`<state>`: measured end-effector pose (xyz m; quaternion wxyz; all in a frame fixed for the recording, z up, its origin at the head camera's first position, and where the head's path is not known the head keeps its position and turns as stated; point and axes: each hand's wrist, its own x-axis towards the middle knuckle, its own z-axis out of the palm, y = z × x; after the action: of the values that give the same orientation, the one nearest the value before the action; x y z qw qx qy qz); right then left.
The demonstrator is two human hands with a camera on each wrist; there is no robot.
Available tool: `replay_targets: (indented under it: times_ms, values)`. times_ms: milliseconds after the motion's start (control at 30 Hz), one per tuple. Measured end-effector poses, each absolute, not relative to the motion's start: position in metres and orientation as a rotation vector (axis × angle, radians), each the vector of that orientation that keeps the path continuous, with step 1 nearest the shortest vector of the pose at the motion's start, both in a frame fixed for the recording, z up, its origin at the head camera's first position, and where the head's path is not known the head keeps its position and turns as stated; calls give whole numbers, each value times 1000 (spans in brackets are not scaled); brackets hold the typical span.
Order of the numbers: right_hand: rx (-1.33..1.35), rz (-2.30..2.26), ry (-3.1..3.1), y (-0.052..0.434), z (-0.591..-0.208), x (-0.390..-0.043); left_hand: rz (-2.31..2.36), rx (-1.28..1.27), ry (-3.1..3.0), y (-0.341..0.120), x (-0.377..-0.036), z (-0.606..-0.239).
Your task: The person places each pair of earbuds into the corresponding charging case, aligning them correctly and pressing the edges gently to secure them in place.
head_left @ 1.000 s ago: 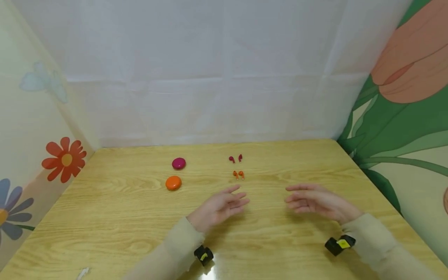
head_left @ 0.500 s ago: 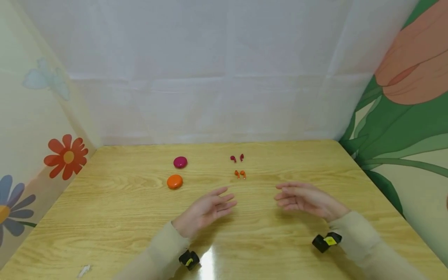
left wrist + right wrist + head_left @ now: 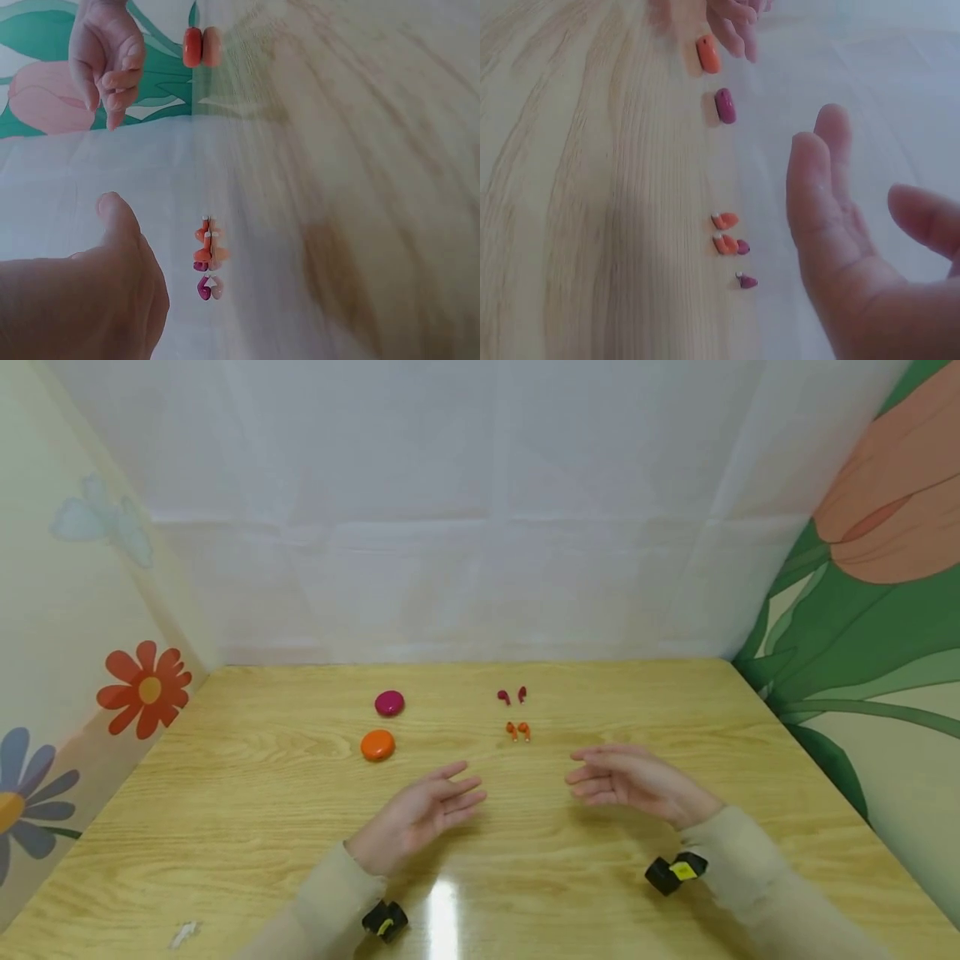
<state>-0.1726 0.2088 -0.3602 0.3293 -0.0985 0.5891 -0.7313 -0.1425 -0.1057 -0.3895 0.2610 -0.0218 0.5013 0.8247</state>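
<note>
Left hand (image 3: 417,820) and right hand (image 3: 637,783): away they go, both drifting to the person's left across the last second, the gap between them holding about the same.
White sheet (image 3: 487,518): hanging behind the action, soft cloth with creases running up and across it.
Bench (image 3: 225,827): pale wood grain, streaks running mostly sideways, a bright reflection gleaming near the front.
Fingers: left ones loosely extended and slightly spread, tips towards the right; right ones relaxed and gently bent, tips towards the left. Palms turned inward, both hands in the air above the wood.
Orange case (image 3: 377,745): lying flat left of centre, just beyond the left hand; a glossy, rounded pebble, in the same place as before.
Magenta case (image 3: 389,702): right behind its orange neighbour, apart from it, also flat, smooth and shiny, also unmoved.
Orange earbuds (image 3: 524,728): side by side beyond the space between the hands, heads away from the person, long axes running front to back, pale-tipped stems pointing nearer. They haven't budged.
Magenta earbuds (image 3: 503,696): farther back, set wider apart, stems nearer the person, the left one slanting rightward; untouched too.
</note>
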Motion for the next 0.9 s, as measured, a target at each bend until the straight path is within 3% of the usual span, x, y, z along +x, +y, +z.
replay_targets:
  times_ms: [900]
  values:
    - [-204,-1893,1563,142,-372,-178,2264,-145,1426,-156,-142,-383]
